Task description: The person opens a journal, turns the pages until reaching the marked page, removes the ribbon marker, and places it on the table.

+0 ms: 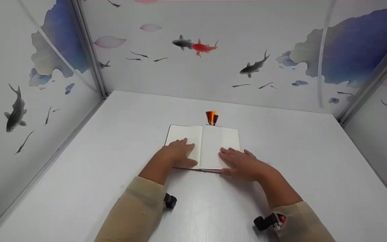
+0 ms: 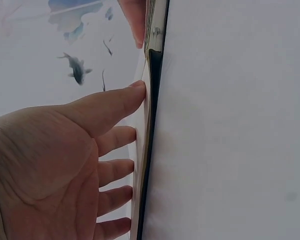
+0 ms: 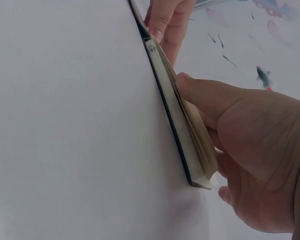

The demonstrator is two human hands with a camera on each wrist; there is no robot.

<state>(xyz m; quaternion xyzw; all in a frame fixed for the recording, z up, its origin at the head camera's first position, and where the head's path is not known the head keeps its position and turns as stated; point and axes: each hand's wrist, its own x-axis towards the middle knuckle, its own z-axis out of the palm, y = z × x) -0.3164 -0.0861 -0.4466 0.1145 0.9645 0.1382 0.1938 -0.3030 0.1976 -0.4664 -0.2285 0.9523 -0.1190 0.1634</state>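
Observation:
An open notebook with blank cream pages and a dark cover lies flat on the white table. On its left page rests my left hand, fingers spread. The left wrist view shows this hand's straight fingertips touching the page, the thumb near the lower edge. My right hand lies on the right page, its thumb at the bottom edge. Seen from the right wrist, the notebook's page block is thicker on this side, with the right hand's thumb against the pages.
An orange and dark brown tassel-like piece sticks out beyond the notebook's top edge. White table surface surrounds the notebook. Panels with painted fish stand behind and at both sides. A small black device sits at the right sleeve.

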